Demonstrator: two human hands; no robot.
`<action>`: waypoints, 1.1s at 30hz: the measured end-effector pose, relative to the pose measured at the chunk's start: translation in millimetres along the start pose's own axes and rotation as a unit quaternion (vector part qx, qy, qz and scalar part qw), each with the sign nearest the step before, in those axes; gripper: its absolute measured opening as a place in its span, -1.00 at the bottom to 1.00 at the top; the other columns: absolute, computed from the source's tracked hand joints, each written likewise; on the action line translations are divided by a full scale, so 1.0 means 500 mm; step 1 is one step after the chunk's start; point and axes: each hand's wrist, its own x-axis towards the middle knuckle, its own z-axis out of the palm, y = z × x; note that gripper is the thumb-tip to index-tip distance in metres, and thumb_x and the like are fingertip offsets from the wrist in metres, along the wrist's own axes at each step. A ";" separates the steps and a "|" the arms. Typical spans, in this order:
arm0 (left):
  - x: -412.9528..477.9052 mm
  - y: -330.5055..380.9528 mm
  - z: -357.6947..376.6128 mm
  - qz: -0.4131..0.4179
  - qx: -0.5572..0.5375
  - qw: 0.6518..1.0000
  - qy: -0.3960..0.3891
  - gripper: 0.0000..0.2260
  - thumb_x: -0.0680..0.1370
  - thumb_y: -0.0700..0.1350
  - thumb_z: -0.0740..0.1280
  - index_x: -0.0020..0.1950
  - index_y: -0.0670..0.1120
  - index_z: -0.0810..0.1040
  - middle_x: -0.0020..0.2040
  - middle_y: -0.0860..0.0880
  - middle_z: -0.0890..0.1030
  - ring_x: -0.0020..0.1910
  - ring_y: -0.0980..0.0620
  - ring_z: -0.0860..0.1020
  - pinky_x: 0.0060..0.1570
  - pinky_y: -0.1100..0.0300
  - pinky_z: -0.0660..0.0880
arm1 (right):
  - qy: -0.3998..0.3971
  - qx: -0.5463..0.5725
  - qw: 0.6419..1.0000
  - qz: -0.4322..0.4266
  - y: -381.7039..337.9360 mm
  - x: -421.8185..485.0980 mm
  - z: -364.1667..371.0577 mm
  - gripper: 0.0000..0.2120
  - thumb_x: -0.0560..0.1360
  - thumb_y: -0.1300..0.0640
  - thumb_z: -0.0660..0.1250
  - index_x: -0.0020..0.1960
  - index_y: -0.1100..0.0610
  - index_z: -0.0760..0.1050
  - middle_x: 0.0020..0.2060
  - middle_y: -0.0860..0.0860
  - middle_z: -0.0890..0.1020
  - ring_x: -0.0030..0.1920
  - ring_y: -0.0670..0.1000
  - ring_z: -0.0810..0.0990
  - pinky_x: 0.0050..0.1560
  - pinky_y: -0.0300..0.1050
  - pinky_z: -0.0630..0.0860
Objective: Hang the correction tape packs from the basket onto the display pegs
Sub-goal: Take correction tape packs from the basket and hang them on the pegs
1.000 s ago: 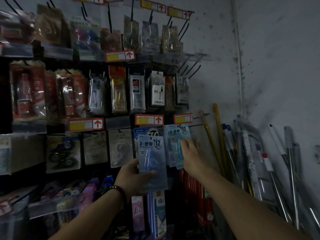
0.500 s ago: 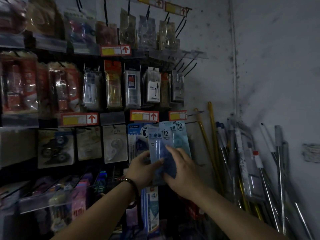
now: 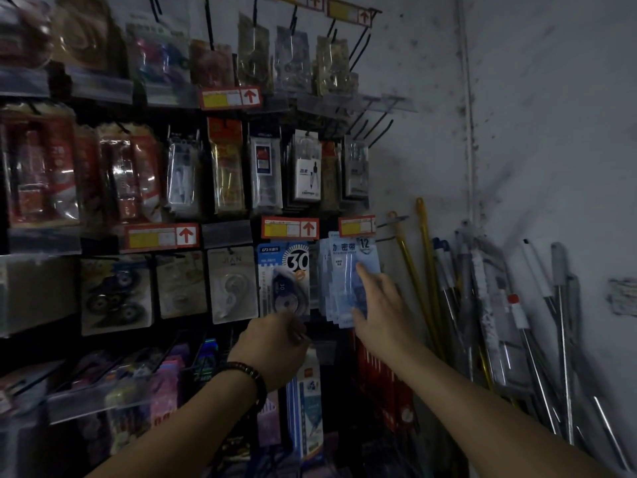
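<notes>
A stack of light-blue correction tape packs marked "12" hangs at the right end of the display's lower peg row, under a red and yellow price tag. My right hand lies on the front pack with straight fingers, the fingertips against its face. My left hand, with a bead bracelet on the wrist, sits lower and to the left with loosely curled fingers. It holds nothing and is just below a blue pack marked "30". The basket is out of view.
Rows of pegs carry packed stationery across the left and centre. Bare black pegs stick out at the upper right. Yellow sticks and a bundle of metal poles lean against the grey wall on the right.
The pack my left hand held a second ago now hangs with the stack on the peg. My left hand has let go and dropped lower; my right hand moved onto the front pack.
</notes>
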 end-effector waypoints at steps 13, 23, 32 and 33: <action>-0.015 -0.042 0.004 0.017 -0.001 1.000 -0.010 -0.97 0.56 0.06 0.38 -0.01 0.20 0.58 -0.01 0.15 0.68 -0.02 0.13 0.64 0.05 0.09 0.65 | -0.001 -0.033 0.999 0.028 -0.004 0.033 -0.004 -0.22 0.66 -0.01 0.30 0.70 -0.13 -0.11 0.51 0.06 0.22 0.31 0.05 0.45 0.17 0.02 0.60; -0.020 -0.060 0.017 0.015 0.000 1.000 -0.023 -0.94 0.56 0.13 0.38 0.01 0.20 0.59 -0.01 0.18 0.68 -0.03 0.15 0.65 0.04 0.07 0.67 | -0.043 -0.059 0.997 -0.008 0.016 0.026 -0.022 -0.23 0.70 -0.06 0.22 0.70 -0.15 -0.22 0.50 0.02 0.17 0.21 0.02 0.47 0.08 -0.01 0.60; -0.017 -0.058 0.030 0.016 -0.009 0.999 -0.032 -0.87 0.59 0.06 0.38 0.12 0.14 0.63 0.04 0.16 0.67 0.02 0.14 0.64 0.10 0.10 0.65 | -0.046 -0.052 0.998 -0.015 0.023 0.036 -0.039 -0.36 0.75 -0.10 0.07 0.71 -0.11 -0.19 0.46 0.01 0.14 0.15 -0.08 0.33 0.06 -0.13 0.46; -0.018 -0.056 0.030 0.016 -0.009 0.999 -0.031 -0.87 0.59 0.05 0.38 0.12 0.13 0.63 0.04 0.15 0.67 0.03 0.13 0.64 0.10 0.10 0.65 | -0.037 -0.052 0.998 -0.019 0.025 0.036 -0.042 -0.38 0.75 -0.10 0.05 0.71 -0.11 -0.17 0.47 0.02 0.15 0.16 -0.07 0.35 0.06 -0.12 0.48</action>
